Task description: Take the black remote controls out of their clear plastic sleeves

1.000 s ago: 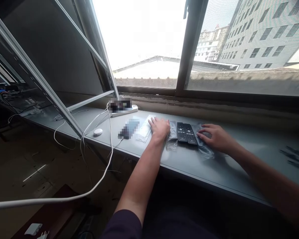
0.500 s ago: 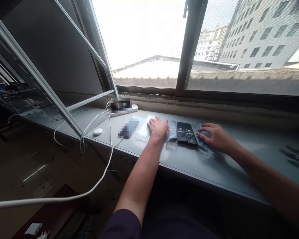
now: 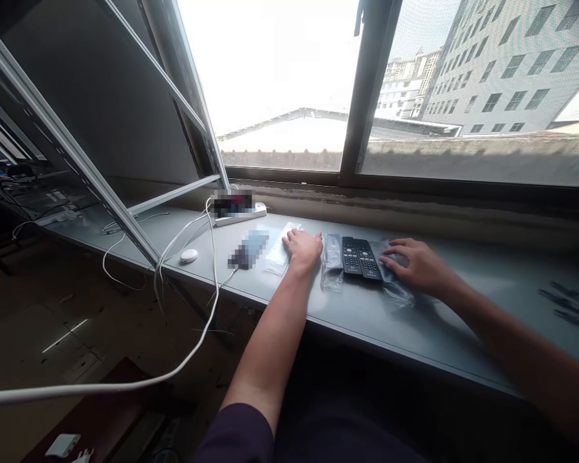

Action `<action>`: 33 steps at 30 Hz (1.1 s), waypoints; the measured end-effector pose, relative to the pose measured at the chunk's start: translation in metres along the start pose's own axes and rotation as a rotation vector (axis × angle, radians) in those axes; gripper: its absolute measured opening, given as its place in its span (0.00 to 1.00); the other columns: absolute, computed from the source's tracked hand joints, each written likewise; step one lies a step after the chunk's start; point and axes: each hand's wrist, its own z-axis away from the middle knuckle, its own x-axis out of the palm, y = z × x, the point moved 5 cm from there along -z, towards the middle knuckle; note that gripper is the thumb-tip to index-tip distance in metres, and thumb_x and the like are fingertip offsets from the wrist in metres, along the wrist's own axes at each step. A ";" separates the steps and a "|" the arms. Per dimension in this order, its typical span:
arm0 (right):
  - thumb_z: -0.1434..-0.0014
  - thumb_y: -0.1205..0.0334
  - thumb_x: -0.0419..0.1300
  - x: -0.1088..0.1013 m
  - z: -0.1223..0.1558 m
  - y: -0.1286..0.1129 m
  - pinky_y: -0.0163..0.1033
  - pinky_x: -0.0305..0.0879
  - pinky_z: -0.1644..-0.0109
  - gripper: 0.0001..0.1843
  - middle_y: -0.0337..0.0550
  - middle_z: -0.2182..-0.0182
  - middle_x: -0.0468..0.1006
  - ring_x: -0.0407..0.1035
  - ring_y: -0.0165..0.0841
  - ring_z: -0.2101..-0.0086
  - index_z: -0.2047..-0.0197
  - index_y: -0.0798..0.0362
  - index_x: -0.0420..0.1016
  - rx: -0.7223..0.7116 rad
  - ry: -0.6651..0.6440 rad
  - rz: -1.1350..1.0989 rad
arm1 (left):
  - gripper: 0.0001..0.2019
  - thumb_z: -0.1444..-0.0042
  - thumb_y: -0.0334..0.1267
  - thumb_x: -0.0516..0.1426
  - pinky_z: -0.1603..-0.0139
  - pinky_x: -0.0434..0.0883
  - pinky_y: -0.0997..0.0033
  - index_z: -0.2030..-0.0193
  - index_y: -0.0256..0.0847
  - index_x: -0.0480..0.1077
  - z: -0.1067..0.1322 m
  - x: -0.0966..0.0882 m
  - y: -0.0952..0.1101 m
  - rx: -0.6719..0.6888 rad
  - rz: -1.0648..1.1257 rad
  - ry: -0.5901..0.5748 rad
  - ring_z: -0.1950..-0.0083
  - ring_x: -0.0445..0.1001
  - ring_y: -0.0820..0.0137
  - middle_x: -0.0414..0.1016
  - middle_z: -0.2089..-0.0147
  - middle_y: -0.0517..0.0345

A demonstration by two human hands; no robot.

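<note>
Two black remote controls (image 3: pixel 361 258) lie side by side on a grey ledge (image 3: pixel 444 328) under the window. My left hand (image 3: pixel 303 248) rests palm down, fingers out, on a clear plastic bag (image 3: pixel 280 256) just left of them. Another clear bag (image 3: pixel 332 269) lies between that hand and the remotes. My right hand (image 3: pixel 415 265) lies flat with its fingers spread on a crumpled clear bag (image 3: pixel 396 289) at the right of the remotes.
A blurred dark phone (image 3: pixel 249 249), a small white round device (image 3: pixel 189 255) and a white power strip (image 3: pixel 237 215) with white cables (image 3: pixel 193 347) sit left of my hands. A slanted metal frame (image 3: pixel 77 161) crosses the left side. Dark items (image 3: pixel 567 302) lie far right.
My left hand has slid a little to the left, away from the remotes and further onto the clear bag. My right hand has stayed put.
</note>
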 end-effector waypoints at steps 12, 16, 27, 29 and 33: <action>0.25 0.40 0.61 -0.005 0.000 -0.005 0.67 0.75 0.28 0.24 0.56 0.36 0.86 0.77 0.62 0.34 0.47 0.45 0.93 0.007 0.009 -0.015 | 0.26 0.20 0.45 0.58 0.20 0.69 0.47 0.22 0.35 0.72 0.008 -0.023 0.007 0.134 0.144 0.268 0.22 0.71 0.44 0.73 0.22 0.30; 0.25 0.42 0.61 -0.010 0.000 -0.010 0.67 0.76 0.29 0.22 0.57 0.38 0.86 0.78 0.61 0.36 0.49 0.46 0.93 -0.010 0.044 -0.041 | 0.25 0.21 0.30 0.52 0.32 0.79 0.58 0.22 0.43 0.74 0.011 -0.030 0.004 0.183 0.297 0.269 0.31 0.82 0.52 0.78 0.25 0.39; 0.24 0.45 0.63 -0.021 0.000 -0.036 0.67 0.72 0.25 0.19 0.53 0.39 0.87 0.78 0.59 0.35 0.46 0.42 0.94 -0.142 0.102 -0.127 | 0.21 0.27 0.30 0.59 0.33 0.82 0.60 0.30 0.37 0.77 0.021 -0.001 0.058 0.518 1.187 -0.178 0.43 0.89 0.66 0.91 0.43 0.47; 0.24 0.45 0.64 -0.019 0.001 -0.042 0.68 0.69 0.22 0.17 0.51 0.35 0.85 0.74 0.60 0.31 0.47 0.38 0.95 -0.193 0.058 -0.168 | 0.21 0.29 0.34 0.64 0.32 0.81 0.59 0.31 0.37 0.79 0.029 0.005 0.069 0.589 1.299 -0.360 0.41 0.88 0.63 0.91 0.43 0.45; 0.24 0.41 0.65 -0.019 0.004 -0.054 0.66 0.70 0.22 0.18 0.49 0.32 0.84 0.75 0.59 0.31 0.45 0.34 0.95 -0.227 -0.017 -0.290 | 0.24 0.36 0.44 0.75 0.28 0.79 0.53 0.36 0.40 0.84 0.040 0.007 0.075 0.666 1.482 -0.601 0.37 0.88 0.57 0.90 0.42 0.45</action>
